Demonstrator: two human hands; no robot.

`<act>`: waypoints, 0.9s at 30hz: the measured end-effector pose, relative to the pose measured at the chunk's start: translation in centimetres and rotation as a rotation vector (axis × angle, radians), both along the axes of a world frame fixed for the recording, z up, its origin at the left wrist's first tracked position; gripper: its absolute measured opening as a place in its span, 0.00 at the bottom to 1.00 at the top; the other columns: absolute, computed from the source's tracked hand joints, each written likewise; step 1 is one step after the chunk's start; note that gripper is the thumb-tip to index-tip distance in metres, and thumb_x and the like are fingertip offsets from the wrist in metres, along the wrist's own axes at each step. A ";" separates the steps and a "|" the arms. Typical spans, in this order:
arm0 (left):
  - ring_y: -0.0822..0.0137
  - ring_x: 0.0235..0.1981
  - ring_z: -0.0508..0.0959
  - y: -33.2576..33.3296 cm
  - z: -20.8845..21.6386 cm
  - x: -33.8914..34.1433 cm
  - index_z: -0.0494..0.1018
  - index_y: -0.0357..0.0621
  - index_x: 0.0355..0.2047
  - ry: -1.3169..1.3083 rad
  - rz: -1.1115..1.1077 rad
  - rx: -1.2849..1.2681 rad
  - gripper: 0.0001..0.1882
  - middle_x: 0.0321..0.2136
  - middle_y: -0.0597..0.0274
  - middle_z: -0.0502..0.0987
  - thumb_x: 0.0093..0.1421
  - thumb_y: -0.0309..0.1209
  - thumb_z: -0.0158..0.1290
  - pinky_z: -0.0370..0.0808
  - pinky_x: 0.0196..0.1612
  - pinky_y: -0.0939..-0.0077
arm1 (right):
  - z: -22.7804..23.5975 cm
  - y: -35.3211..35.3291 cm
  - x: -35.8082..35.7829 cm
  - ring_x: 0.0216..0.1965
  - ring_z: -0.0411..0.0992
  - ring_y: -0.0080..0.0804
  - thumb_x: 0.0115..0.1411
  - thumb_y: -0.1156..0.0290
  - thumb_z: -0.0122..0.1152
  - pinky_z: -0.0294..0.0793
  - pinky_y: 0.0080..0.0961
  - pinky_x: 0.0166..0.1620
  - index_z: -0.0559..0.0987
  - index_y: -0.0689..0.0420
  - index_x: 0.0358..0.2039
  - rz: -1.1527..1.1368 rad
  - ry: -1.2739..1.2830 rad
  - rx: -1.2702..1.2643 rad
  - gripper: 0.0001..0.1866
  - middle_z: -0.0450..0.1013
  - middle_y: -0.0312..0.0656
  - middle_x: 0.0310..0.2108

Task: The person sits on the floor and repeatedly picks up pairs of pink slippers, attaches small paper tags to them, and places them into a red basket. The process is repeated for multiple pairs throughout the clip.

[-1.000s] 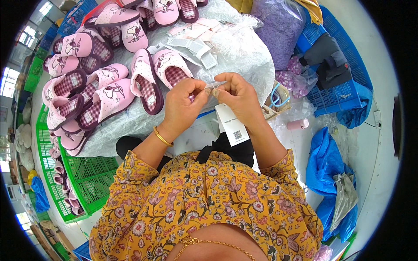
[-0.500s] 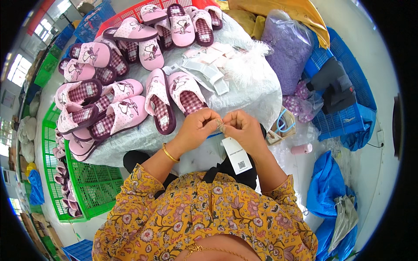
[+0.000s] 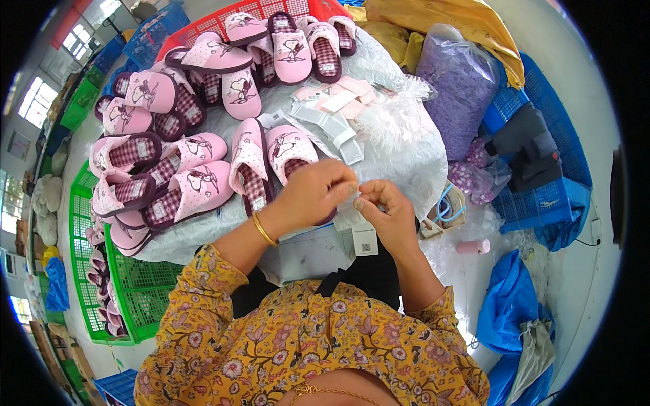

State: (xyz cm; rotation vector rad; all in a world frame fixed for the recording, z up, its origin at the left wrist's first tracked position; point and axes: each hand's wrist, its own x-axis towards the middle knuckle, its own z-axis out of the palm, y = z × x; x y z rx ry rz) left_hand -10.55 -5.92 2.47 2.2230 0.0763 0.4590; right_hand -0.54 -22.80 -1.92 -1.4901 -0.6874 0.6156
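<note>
A white hang tag (image 3: 364,241) with a small square printed code dangles beneath my fingers, in front of my dark-clad lap. My right hand (image 3: 388,212) is pinched above it and seems to hold it by its string, too thin to see clearly. Close beside, at the same height, my left hand (image 3: 317,192) is closed in a pinch; what lies between its fingertips cannot be made out. Just beyond the left hand, a pair of pink slippers with dark soles and checked linings lies on the plastic-covered surface: the left slipper (image 3: 250,162) and the partly covered right slipper (image 3: 290,145).
Several more pink slippers (image 3: 196,184) are heaped at the left and back. Loose tags and cards (image 3: 332,125) lie beyond my hands. A green crate (image 3: 145,298) stands at left, a blue crate (image 3: 565,128) at right, near a purple-filled bag (image 3: 457,78).
My fingertips have drawn slightly apart, the left hand turning over with its back up. The hang tag has shifted a little left and upward. The view has tilted slightly.
</note>
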 end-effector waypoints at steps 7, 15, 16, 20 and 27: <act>0.58 0.34 0.79 15.3 -0.8 7.7 0.78 0.40 0.41 0.237 0.317 0.452 0.14 0.35 0.52 0.79 0.56 0.34 0.57 0.74 0.40 0.68 | -0.8 -0.2 1.5 0.32 0.70 0.17 0.57 0.77 0.65 0.71 0.17 0.39 0.80 0.62 0.37 -0.021 -0.065 0.004 0.07 0.76 0.32 0.31; 0.48 0.46 0.79 19.8 -4.4 15.1 0.68 0.47 0.58 0.667 0.354 0.704 0.24 0.45 0.45 0.78 0.62 0.39 0.46 0.73 0.49 0.55 | -3.5 -0.7 3.1 0.32 0.70 0.16 0.58 0.76 0.65 0.71 0.17 0.39 0.80 0.62 0.37 -0.041 0.020 0.007 0.07 0.76 0.32 0.31; 0.47 0.46 0.78 19.9 -4.7 15.8 0.66 0.48 0.59 0.729 0.361 0.722 0.25 0.45 0.45 0.78 0.62 0.40 0.45 0.73 0.49 0.55 | -3.6 -0.7 3.3 0.32 0.70 0.16 0.58 0.76 0.65 0.71 0.17 0.38 0.80 0.62 0.37 -0.040 0.043 -0.001 0.07 0.76 0.32 0.31; 0.48 0.46 0.79 20.2 -5.6 17.7 0.70 0.44 0.53 0.763 0.425 0.673 0.24 0.45 0.45 0.79 0.61 0.43 0.44 0.73 0.51 0.54 | -4.2 -0.9 3.6 0.32 0.70 0.16 0.58 0.77 0.65 0.71 0.16 0.38 0.79 0.61 0.38 -0.047 0.080 0.009 0.08 0.76 0.31 0.32; 0.47 0.45 0.79 20.0 -5.6 16.2 0.71 0.49 0.53 0.763 0.288 0.761 0.24 0.42 0.47 0.79 0.62 0.47 0.44 0.73 0.49 0.54 | -5.1 -1.0 3.6 0.32 0.71 0.16 0.58 0.76 0.65 0.71 0.16 0.39 0.79 0.61 0.38 -0.059 0.127 0.015 0.08 0.76 0.31 0.32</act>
